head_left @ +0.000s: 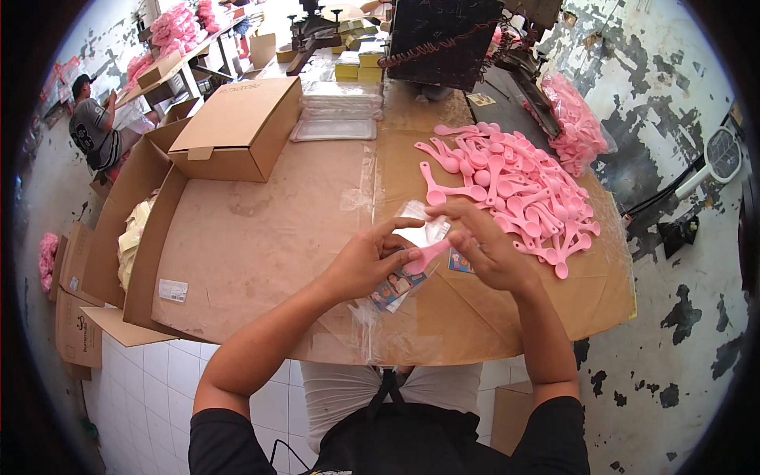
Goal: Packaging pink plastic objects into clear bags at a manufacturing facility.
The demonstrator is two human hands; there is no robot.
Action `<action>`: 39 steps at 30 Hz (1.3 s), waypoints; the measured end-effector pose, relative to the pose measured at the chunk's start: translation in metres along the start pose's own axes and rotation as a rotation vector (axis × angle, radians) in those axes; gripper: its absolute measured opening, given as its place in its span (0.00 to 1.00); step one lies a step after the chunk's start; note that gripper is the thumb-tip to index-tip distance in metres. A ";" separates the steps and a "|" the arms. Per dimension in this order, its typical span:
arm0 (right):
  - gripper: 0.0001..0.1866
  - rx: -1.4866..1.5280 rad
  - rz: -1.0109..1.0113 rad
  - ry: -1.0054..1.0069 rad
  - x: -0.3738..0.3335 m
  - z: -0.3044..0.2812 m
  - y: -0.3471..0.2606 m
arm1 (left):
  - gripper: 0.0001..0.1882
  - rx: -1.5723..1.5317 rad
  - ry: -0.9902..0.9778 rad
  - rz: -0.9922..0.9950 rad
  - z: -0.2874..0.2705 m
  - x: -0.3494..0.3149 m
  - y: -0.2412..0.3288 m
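Note:
A pink plastic measuring spoon (428, 255) is held between my two hands over the near middle of the table. My left hand (366, 263) pinches its left end with thumb and fingers. At the other end, my right hand (492, 252) has its thumb against the spoon and its index finger arched above. Just beyond the spoon lies a clear plastic bag (413, 212), partly hidden by my fingers. Printed colourful cards (391, 293) rest under my left hand, and another card (459, 261) shows beside my right palm. A large heap of pink measuring spoons (518, 186) spreads to the right.
A closed cardboard box (237, 119) sits at the far left, beside stacked clear plastic bags (336, 119). An open carton (131, 229) adjoins the table's left side. A filled bag of pink spoons (578, 127) stands back right, near a dark machine (443, 43). Another person (96, 131) works far left.

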State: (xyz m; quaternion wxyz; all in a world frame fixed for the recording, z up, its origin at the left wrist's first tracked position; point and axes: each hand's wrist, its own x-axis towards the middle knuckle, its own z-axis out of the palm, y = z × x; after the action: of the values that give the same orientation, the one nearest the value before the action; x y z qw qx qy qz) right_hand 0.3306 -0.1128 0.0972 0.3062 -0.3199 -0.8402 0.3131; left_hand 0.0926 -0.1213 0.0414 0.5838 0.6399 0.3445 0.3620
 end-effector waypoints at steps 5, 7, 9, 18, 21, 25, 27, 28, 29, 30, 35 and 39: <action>0.33 0.569 -0.036 -0.136 0.003 0.021 -0.005 | 0.24 -0.264 -0.170 -0.049 -0.005 -0.001 0.004; 0.40 0.677 0.018 -0.201 0.007 0.013 -0.001 | 0.23 -0.332 -0.286 -0.140 -0.009 -0.003 0.004; 0.31 0.573 -0.048 -0.103 0.009 0.002 -0.006 | 0.24 -0.360 -0.322 -0.144 -0.011 -0.005 0.011; 0.03 -0.300 -0.264 0.203 0.013 0.000 -0.068 | 0.26 -0.370 -0.190 0.057 -0.005 -0.004 0.005; 0.03 -0.669 -0.333 0.123 0.017 -0.012 -0.090 | 0.21 -0.323 -0.111 0.123 -0.007 -0.006 0.011; 0.04 -0.740 -0.258 0.257 0.020 -0.016 -0.081 | 0.23 -0.244 -0.084 0.254 0.000 -0.014 0.018; 0.05 -0.411 -0.168 0.193 0.019 -0.012 -0.078 | 0.25 0.079 0.002 0.420 0.006 -0.019 0.026; 0.05 -0.413 -0.169 0.194 0.019 -0.011 -0.077 | 0.25 0.071 0.035 0.442 0.008 -0.019 0.027; 0.05 -0.388 -0.171 0.204 0.018 -0.009 -0.077 | 0.25 0.070 0.035 0.443 0.008 -0.018 0.028; 0.06 -0.362 -0.173 0.214 0.018 -0.008 -0.077 | 0.24 0.003 0.000 0.378 0.007 -0.017 0.030; 0.05 -0.339 -0.148 0.216 0.021 -0.001 -0.076 | 0.19 -0.036 -0.027 0.322 0.002 -0.013 0.025; 0.05 -0.340 -0.132 0.162 0.022 -0.006 -0.071 | 0.24 -0.082 -0.126 0.164 -0.002 -0.009 0.023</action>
State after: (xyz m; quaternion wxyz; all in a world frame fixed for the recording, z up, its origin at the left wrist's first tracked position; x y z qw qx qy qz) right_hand 0.2971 -0.1372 0.1590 0.3342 -0.3352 -0.8728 0.1193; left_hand 0.0868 -0.1301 0.0634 0.5983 0.6630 0.2385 0.3816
